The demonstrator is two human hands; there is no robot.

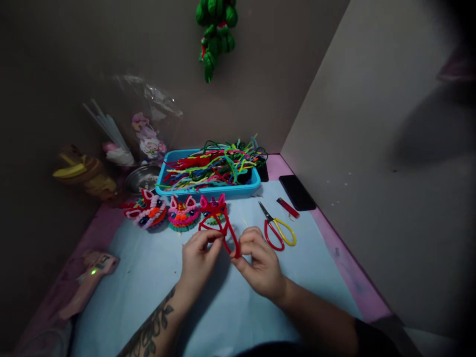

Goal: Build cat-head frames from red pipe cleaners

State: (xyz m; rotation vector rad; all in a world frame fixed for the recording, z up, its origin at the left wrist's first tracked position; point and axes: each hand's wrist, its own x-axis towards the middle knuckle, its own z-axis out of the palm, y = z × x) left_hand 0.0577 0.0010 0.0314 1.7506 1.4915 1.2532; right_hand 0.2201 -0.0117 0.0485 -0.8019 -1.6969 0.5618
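Note:
Between my hands is a red pipe cleaner (233, 232), bent into several loops. My left hand (201, 253) pinches it where the loops cross. My right hand (262, 265) grips the bottom of the long right-hand loop between thumb and fingers. Just behind the loops stands a small red animal head (213, 204) made of pipe cleaners, partly hidden by them. Beside it to the left sit a pink head (183, 213) and a larger white and orange one (148, 213), both with pointed ears. Scissors (277, 228) with one red and one yellow handle lie right of my right hand.
A blue basket (208, 190) full of coloured pipe cleaners stands at the back. On the right lie a red lighter (288, 208) and a black phone (297, 192). A pink glue gun (89, 282) with a green light rests at left, near a metal bowl (139, 179). Walls enclose the back and right.

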